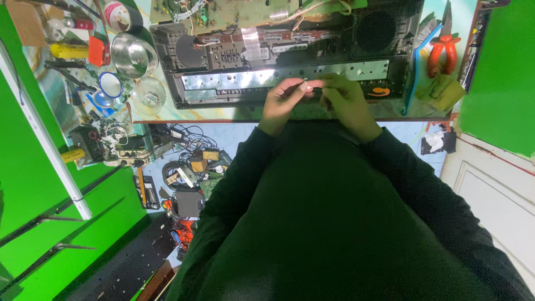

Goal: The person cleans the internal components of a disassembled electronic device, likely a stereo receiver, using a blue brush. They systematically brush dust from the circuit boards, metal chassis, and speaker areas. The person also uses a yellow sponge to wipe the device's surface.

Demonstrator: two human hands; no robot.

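Observation:
My left hand (pixel 283 101) and my right hand (pixel 346 103) meet at the near edge of the workbench, over an opened black electronic device (pixel 278 50) with a long metal strip (pixel 284 77) across its front. Both hands pinch a small pale part (pixel 305 86) between their fingertips, just above the strip. Which hand bears the part's weight is hard to tell. A green circuit board (pixel 239 11) lies on the device's far side, and a round speaker opening (pixel 374 30) is at its right. My dark sleeves and torso fill the lower frame.
On the bench's left lie a metal bowl (pixel 134 54), a magnifier (pixel 110 85), a glass lid (pixel 149 93), tape rolls and small tools. Orange-handled pliers (pixel 441 53) rest at the right. Cables and parts (pixel 184 178) clutter the floor below. Green walls flank both sides.

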